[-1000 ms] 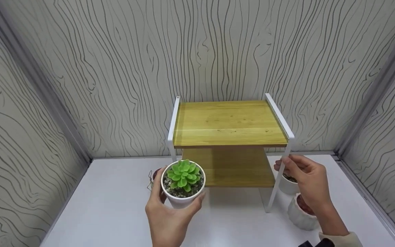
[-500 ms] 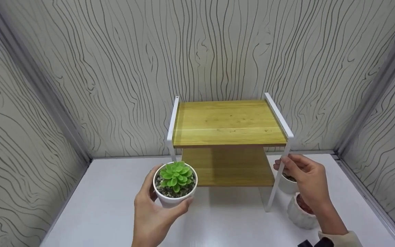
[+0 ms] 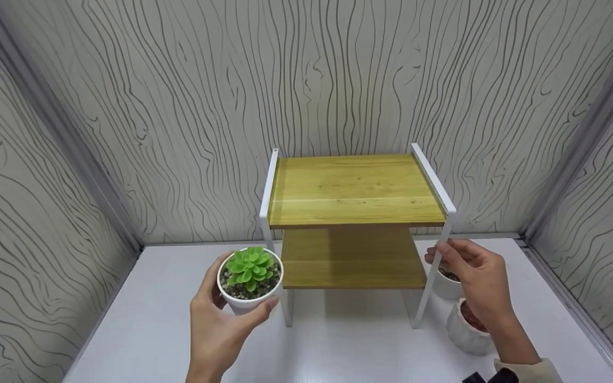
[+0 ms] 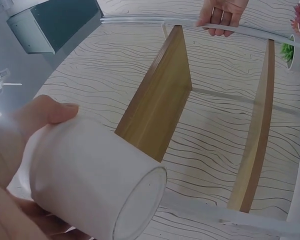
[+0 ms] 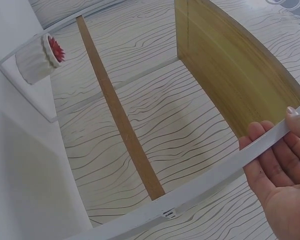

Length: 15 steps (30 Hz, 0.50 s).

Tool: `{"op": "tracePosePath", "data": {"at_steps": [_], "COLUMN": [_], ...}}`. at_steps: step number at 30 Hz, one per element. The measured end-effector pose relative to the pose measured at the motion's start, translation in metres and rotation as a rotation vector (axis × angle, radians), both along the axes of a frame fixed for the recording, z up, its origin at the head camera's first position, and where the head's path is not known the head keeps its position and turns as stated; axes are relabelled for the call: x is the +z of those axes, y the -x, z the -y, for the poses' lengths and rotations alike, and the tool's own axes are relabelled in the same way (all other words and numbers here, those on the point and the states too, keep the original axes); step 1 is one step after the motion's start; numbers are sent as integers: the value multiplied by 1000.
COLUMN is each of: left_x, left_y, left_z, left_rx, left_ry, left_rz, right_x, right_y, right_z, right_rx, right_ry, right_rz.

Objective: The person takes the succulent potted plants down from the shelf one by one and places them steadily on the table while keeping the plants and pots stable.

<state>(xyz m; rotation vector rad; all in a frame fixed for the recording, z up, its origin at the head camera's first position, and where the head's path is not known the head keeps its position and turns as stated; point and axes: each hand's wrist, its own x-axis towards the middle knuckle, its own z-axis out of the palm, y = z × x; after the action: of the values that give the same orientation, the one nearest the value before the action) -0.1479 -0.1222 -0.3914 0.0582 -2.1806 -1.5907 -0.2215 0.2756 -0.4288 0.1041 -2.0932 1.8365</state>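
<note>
My left hand (image 3: pixel 221 314) grips a white pot (image 3: pixel 242 306) from its left side, held in front of the shelf's left end. A green succulent (image 3: pixel 250 268) stands in dark gravel inside the pot. The left wrist view has the pot (image 4: pixel 95 175) tilted, its bottom showing, with thumb and fingers around it. A two-tier shelf (image 3: pixel 357 189) of yellowish wood with a white metal frame stands upright on the table. My right hand (image 3: pixel 471 271) holds the shelf's front right post (image 3: pixel 441 255), fingers curled behind it and thumb in front; the right wrist view shows this hand (image 5: pixel 285 165) at the post too.
Right of the shelf sit a white pot (image 3: pixel 447 290) and a ribbed white pot (image 3: pixel 469 338) with a red plant, partly behind my right arm. Another white pot (image 5: pixel 35 65) with a red plant appears past the shelf in the right wrist view. Patterned panels (image 3: pixel 312 80) surround the white table (image 3: pixel 141 319).
My left hand has moved left with the potted succulent, uncovering the shelf's left leg and lower tier edge. My right hand stays on the post.
</note>
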Motion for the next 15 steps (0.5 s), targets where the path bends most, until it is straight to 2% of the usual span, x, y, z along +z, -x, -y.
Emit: {"op": "tracePosePath", "data": {"at_steps": [8, 15], "left_x": [-10, -21], "left_y": [5, 13], "left_z": [6, 15], "left_rx": [31, 5], "left_ry": [-20, 10], "left_rz": [-3, -27], "right_x": [0, -1], "right_y": [0, 1], "right_z": [1, 1], "right_rx": [-1, -11], "right_ry": [16, 8], "right_rz": [1, 1]}}
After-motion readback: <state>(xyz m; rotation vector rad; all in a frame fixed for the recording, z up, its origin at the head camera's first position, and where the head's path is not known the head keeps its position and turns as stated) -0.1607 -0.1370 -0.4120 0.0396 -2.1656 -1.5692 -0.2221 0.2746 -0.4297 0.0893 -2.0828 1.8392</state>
